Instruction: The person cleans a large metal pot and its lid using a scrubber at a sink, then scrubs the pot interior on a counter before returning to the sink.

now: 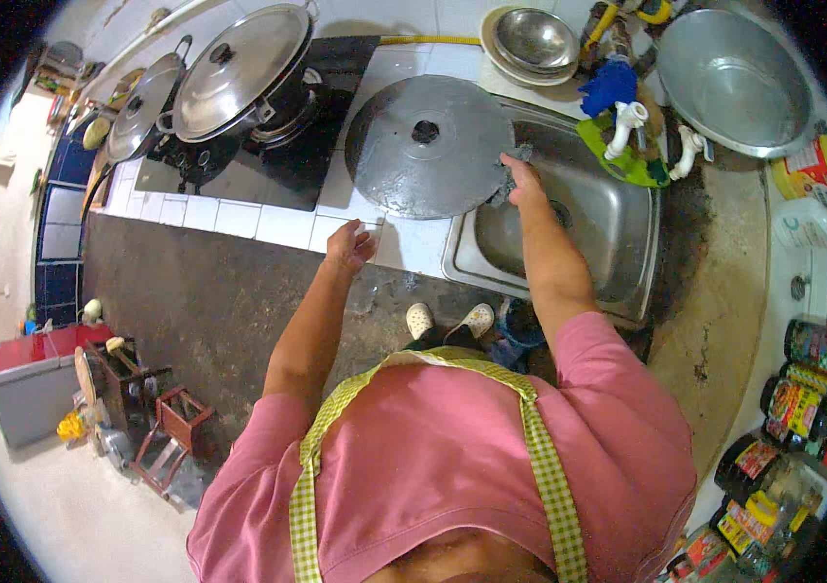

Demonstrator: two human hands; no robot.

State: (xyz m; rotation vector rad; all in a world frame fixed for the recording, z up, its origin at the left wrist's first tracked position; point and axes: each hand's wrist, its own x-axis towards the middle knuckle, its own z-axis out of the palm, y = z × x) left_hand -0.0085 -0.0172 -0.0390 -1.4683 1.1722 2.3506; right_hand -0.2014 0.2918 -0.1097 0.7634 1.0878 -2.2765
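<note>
A large round grey metal pan lid [413, 178] with a dark knob in its middle lies on the white-tiled counter [275, 227]. Its right part reaches over the rim of a stainless steel sink [603, 248]. At the lid's right edge, my right hand [527, 182] holds a grey, crumpled cloth or scouring pad [503, 188], partly hidden by the fingers. My left hand [352, 246] is over the counter's front edge, just short of the lid. Its fingers are loosely bent and apart, with nothing in them.
Left of the lid, a lidded wok [238, 80] sits on a black gas hob [289, 175], with another lidded pan [140, 113] beyond. Metal bowls [536, 40] stand behind the sink. White taps [626, 127] and a big metal basin [734, 80] are at right. Jars [745, 463] line the far right.
</note>
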